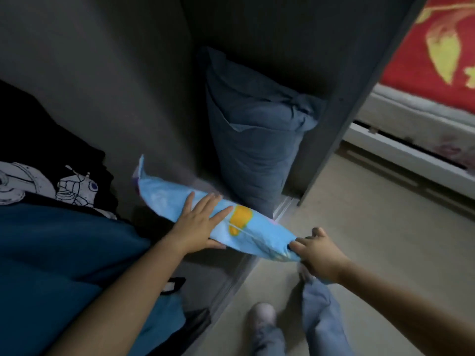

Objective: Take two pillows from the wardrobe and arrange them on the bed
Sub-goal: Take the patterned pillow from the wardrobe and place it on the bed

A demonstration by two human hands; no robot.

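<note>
A light blue pillow [246, 232] with an orange patch lies edge-on across the bottom lip of the dark wardrobe [128, 86]. My left hand [198, 224] wraps over its middle, fingers spread on top and thumb beneath. My right hand [318, 253] pinches the pillow's near corner, out over the floor. A second pillow [254, 140], dark blue-grey, stands upright in the wardrobe's right compartment, just behind the light blue one. The bed [421, 140] with a red and yellow cover [437, 47] is at the upper right.
Folded clothes fill the wardrobe's left side: a teal stack [56, 253] and a black printed garment [51, 176]. The wardrobe's side panel [359, 98] stands between the pillows and the bed. My legs and shoes [262, 319] stand on the pale floor [359, 227].
</note>
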